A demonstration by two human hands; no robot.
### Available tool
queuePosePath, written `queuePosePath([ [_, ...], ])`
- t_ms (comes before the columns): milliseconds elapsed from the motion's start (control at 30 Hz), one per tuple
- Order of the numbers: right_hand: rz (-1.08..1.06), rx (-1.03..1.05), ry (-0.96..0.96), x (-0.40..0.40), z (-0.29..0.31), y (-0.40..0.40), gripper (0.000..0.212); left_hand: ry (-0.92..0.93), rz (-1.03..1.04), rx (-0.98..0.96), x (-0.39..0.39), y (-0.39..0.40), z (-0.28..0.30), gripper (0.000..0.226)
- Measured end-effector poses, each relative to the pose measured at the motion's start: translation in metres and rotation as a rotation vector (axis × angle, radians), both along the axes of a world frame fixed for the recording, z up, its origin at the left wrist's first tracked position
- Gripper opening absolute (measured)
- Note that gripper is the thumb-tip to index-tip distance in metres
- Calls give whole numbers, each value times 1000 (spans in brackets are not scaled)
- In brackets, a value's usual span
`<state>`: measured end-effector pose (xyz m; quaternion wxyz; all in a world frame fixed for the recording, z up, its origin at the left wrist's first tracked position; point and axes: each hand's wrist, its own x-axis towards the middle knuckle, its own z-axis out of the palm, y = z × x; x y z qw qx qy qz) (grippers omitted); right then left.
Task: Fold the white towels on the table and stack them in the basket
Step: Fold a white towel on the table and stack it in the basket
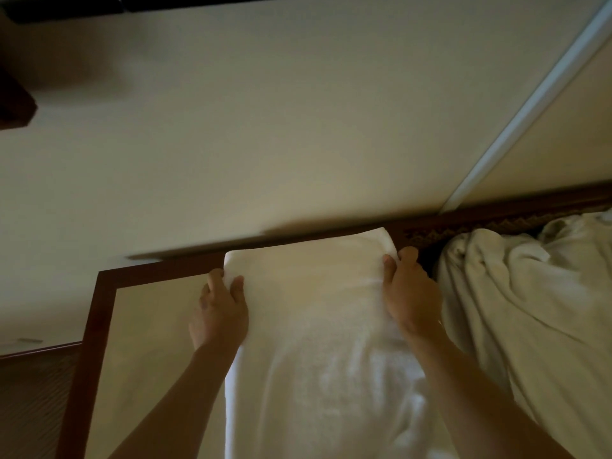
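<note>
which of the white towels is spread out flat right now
The towel gripped at its far corners by the left hand and right hand; the towel pile at right lies crumpled.

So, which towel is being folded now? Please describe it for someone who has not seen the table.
On the dark-framed table, it is the flat white towel stretched toward the far edge. Both hands pinch its far corners, unlike the crumpled pile of towels to its right.
</note>
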<state>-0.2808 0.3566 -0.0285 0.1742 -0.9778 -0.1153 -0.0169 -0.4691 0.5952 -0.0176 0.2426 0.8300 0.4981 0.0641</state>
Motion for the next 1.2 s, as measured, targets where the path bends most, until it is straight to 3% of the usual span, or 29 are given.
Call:
queuePosePath([
  [233,-5,-4,-9,0,-2,-4,25,-34,-44,69,-7,6,-6,37],
  [333,6,-91,-169,-2,8,6,38,-66,-16,149,-4,1,-5,43],
  [433,300,-102,-74,-19,15,41,58,-24,-323,274,15,-19,-5,51],
  [533,567,-210,60,-38,0,60,69,141,-592,192,24,-35,-17,68],
  [667,480,-304,153,-9,-9,31,67,248,-526,223,8,-3,-28,74],
  [867,41,-252,293,16,1,12,65,370,-265,140,-4,20,-21,70],
  [900,44,-253,242,3,4,16,66,366,-235,162,-2,12,-17,69],
  [967,262,-250,131,-37,6,28,68,272,-266,187,2,-17,-8,68],
  [1067,605,-286,164,-83,-3,39,69,175,-555,167,-2,-65,-17,67],
  [1200,464,-272,176,-49,-6,13,65,239,-564,181,-18,-53,-28,69],
])
